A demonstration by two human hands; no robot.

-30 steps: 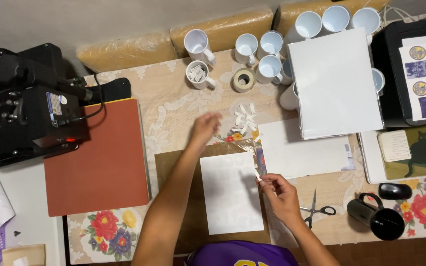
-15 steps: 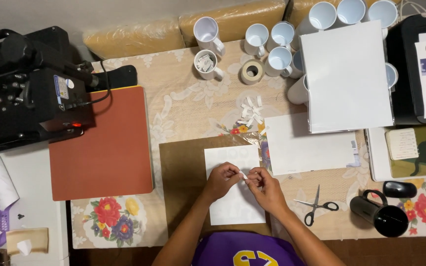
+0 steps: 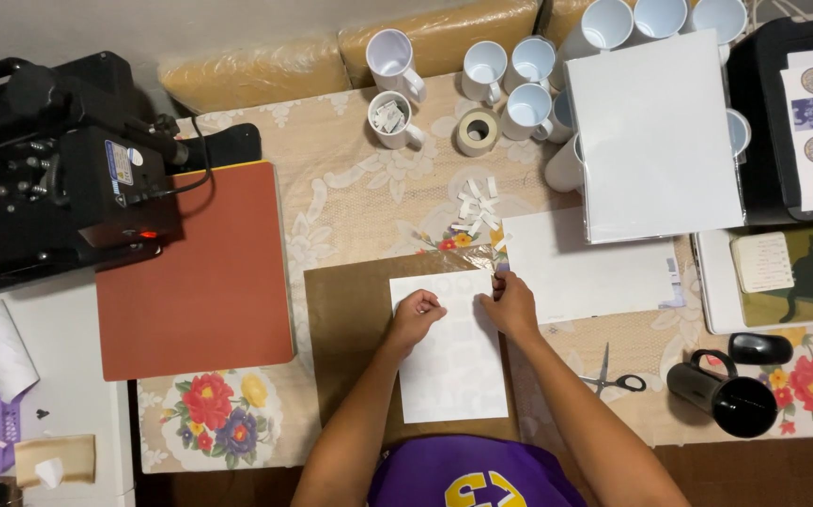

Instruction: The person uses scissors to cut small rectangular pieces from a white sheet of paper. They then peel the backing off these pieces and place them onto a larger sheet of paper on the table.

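White sheet [image 3: 450, 361] under both hands' grip.

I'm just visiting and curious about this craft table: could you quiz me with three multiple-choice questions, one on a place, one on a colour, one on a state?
1. Where do the scissors lie?
A. right of the right hand
B. on the heat press
C. inside a mug

2. What colour is the big mat?
A. blue
B. rust red
C. green

3. The left hand is
A. raised high
B. resting on the white sheet
C. holding a mug

Answers: 1 A, they lie by the right forearm. 2 B, plainly rust red. 3 B, its fingers curl on the paper.
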